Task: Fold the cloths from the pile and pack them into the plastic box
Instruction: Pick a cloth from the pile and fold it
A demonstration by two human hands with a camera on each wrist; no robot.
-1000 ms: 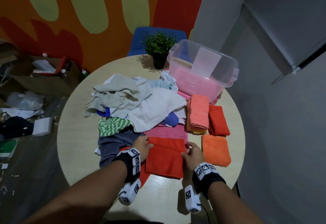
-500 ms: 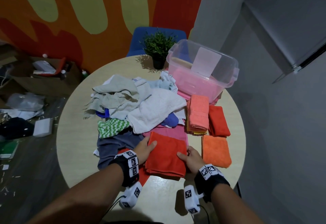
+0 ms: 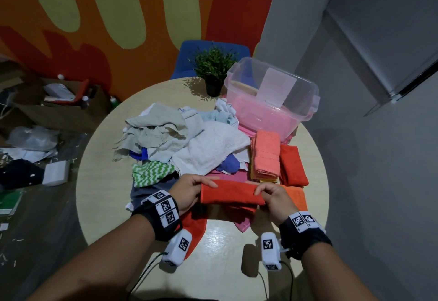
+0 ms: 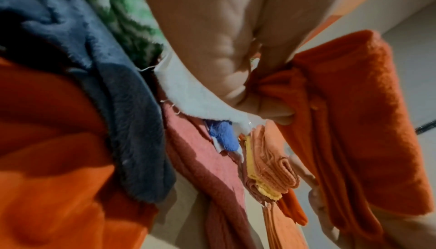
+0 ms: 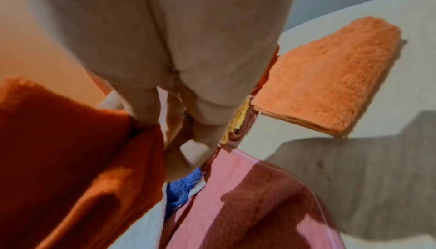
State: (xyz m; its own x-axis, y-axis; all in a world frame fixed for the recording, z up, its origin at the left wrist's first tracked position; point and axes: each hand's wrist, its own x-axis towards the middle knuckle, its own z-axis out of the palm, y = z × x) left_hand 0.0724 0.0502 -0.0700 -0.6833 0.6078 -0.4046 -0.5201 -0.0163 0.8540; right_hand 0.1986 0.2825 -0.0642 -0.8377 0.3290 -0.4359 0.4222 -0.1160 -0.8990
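Both hands hold a folded red-orange cloth just above the near side of the round table. My left hand pinches its left end, thumb on top. My right hand pinches its right end. The left wrist view shows the left hand gripping the red-orange cloth, and the right wrist view shows the right hand gripping the same cloth. The unfolded pile lies mid-table. The clear plastic box stands at the back right, pink inside.
Folded cloths lie right of the pile: a salmon stack, a red one, an orange one. A pink cloth and another red cloth lie under my hands. A potted plant and a blue chair are behind.
The red-orange cloth lay flat on the table under both hands; now it is folded narrower and lifted off the table, with both hands pinching its ends.
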